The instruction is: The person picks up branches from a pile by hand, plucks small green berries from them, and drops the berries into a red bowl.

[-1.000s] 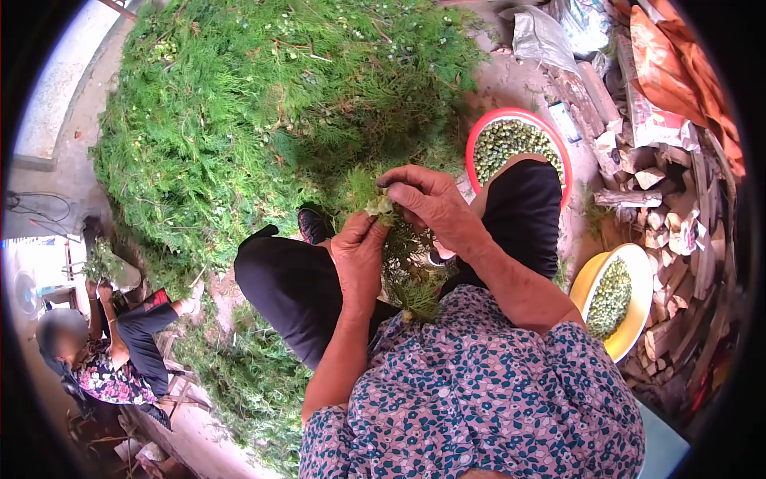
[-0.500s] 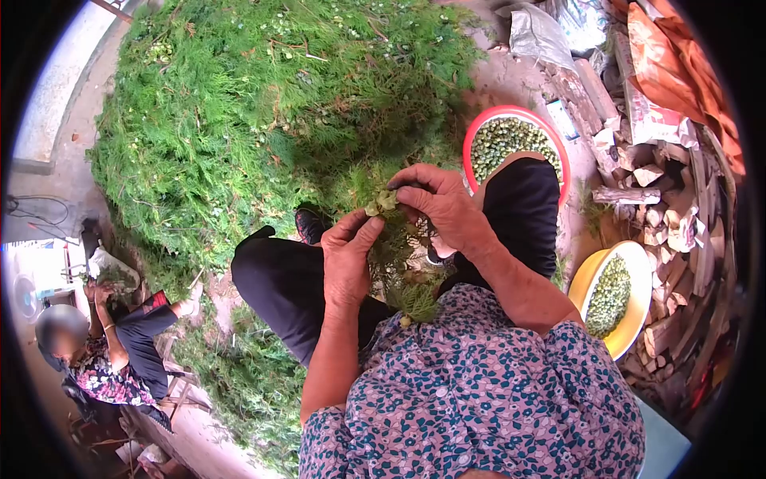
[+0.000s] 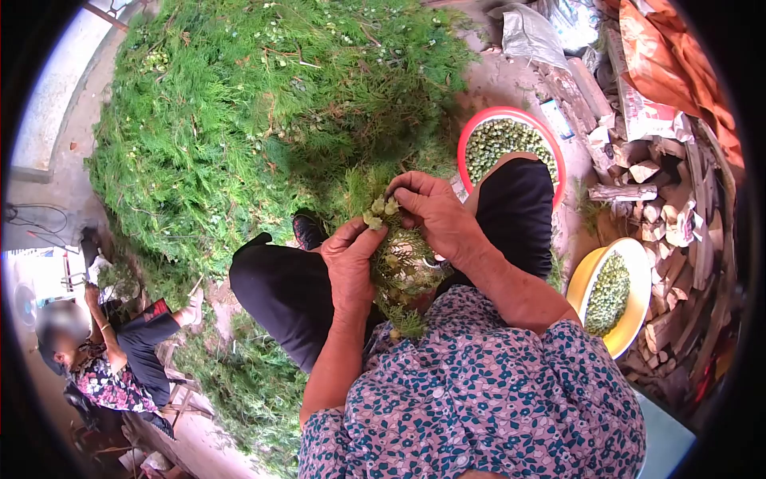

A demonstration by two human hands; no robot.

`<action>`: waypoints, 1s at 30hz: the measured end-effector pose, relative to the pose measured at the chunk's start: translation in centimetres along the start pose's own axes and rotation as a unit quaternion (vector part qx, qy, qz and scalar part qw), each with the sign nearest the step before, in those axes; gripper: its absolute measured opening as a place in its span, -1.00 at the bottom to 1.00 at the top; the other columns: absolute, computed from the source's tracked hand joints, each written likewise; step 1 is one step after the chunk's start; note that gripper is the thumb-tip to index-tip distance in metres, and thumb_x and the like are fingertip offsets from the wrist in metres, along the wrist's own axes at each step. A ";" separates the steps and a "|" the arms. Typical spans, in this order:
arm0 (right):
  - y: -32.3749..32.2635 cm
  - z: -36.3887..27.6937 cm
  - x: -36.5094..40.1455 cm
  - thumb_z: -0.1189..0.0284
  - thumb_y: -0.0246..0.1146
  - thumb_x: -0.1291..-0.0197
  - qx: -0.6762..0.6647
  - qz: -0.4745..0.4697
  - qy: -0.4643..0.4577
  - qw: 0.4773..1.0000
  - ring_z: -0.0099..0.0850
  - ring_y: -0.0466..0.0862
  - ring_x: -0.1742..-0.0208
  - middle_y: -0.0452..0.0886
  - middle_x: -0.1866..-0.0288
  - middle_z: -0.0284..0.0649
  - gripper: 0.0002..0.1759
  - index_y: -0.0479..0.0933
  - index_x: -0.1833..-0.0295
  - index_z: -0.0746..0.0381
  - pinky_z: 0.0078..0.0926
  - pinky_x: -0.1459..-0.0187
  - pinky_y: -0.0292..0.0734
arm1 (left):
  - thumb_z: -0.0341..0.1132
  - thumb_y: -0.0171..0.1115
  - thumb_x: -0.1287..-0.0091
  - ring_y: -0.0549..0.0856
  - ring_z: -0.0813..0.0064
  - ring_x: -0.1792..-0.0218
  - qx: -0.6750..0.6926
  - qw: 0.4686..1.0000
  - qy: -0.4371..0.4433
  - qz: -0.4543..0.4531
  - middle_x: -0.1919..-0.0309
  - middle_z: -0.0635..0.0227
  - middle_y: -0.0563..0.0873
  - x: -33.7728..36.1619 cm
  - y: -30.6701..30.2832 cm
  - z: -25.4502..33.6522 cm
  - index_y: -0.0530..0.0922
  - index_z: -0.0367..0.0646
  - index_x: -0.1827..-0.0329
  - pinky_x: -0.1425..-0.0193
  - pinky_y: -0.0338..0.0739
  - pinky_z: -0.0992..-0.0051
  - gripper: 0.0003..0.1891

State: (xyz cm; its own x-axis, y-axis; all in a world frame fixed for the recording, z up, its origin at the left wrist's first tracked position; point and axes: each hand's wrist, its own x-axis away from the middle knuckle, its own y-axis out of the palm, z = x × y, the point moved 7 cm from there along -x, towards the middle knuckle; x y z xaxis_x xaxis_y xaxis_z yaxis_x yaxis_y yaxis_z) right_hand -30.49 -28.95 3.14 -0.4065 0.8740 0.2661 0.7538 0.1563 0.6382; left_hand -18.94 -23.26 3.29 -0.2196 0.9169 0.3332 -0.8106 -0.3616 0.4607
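Note:
A green sprig with a cluster of pale green cones at its top hangs between my hands, above my lap. My left hand pinches the sprig just below and left of the cones. Thumb and forefinger of my right hand are pressed together at the right side of the cluster; the fingertips partly cover what they touch. Beyond my knees lies a large heap of green branches. A red-rimmed basin holding many green cones stands by my right knee.
A yellow basin with green cones stands at the right, beside stacked firewood. Sacks and an orange sheet are at the upper right. Another person sits at the left. More branches lie on the floor.
The cone cluster has turned slightly and shows more above my fingers. My left hand is a little lower. The other person's hands have moved apart, with one arm lowered.

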 end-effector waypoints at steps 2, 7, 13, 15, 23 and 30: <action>-0.2 -0.3 0.4 0.54 0.11 -0.15 0.054 0.052 -0.014 0.997 -0.69 0.42 0.47 0.51 0.43 -0.40 -0.91 0.50 0.26 0.29 -0.77 0.45 0.32 | -0.59 0.23 -0.06 0.57 0.70 0.40 -0.046 0.999 0.007 0.007 0.39 0.43 0.66 0.2 0.0 0.2 0.61 -0.32 0.29 0.28 0.46 0.70 -0.86; 0.0 -1.6 0.7 0.56 0.12 -0.11 0.218 0.085 -0.120 0.965 -0.64 0.46 0.44 0.51 0.46 -0.34 -0.90 0.47 0.25 0.34 -0.68 0.40 0.37 | -0.58 0.25 -0.06 0.53 0.75 0.42 -0.063 0.997 0.039 0.016 0.43 0.49 0.63 0.4 0.4 0.1 0.61 -0.32 0.31 0.29 0.41 0.73 -0.88; 0.6 -2.0 0.5 0.56 0.12 -0.10 0.328 0.095 -0.242 0.908 -0.63 0.47 0.43 0.51 0.46 -0.34 -0.90 0.48 0.27 0.35 -0.65 0.39 0.38 | -0.58 0.24 -0.07 0.52 0.76 0.42 -0.067 0.996 0.047 0.031 0.44 0.51 0.63 0.5 0.0 0.0 0.62 -0.31 0.32 0.29 0.40 0.73 -0.89; 1.4 -3.2 1.0 0.55 0.11 -0.10 0.402 0.097 -0.336 0.846 -0.64 0.47 0.44 0.51 0.47 -0.36 -0.90 0.48 0.28 0.35 -0.67 0.39 0.37 | -0.58 0.24 -0.07 0.51 0.76 0.43 -0.065 0.996 0.046 0.034 0.44 0.52 0.62 0.5 0.0 0.0 0.62 -0.31 0.33 0.30 0.40 0.73 -0.90; 0.4 1.0 -0.3 0.37 0.04 -0.27 0.049 0.001 0.089 0.995 -0.69 0.35 0.55 0.49 0.42 -0.40 -0.83 0.45 0.26 0.23 -0.76 0.56 0.18 | -0.59 0.23 -0.05 0.50 0.77 0.43 -0.075 0.995 0.059 0.022 0.46 0.53 0.61 0.9 -0.3 0.8 0.61 -0.32 0.36 0.30 0.38 0.73 -0.91; -1.2 -2.7 -0.8 0.36 -0.03 -0.29 -0.094 0.017 -0.002 0.995 -0.50 0.47 0.37 0.49 0.30 -0.25 -0.81 0.39 0.17 0.26 -0.60 0.46 0.32 | -0.59 0.22 -0.05 0.49 0.76 0.44 -0.049 0.997 0.056 0.030 0.44 0.51 0.62 2.0 0.7 2.1 0.60 -0.32 0.38 0.29 0.38 0.73 -0.92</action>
State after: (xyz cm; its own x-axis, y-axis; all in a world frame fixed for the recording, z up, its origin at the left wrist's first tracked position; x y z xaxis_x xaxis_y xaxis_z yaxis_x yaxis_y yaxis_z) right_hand -32.51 -31.10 4.13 -0.3799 0.8790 0.2883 0.6569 0.0369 0.7531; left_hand -18.78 -22.01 5.99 -0.3242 0.9094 0.2605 -0.8425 -0.4028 0.3578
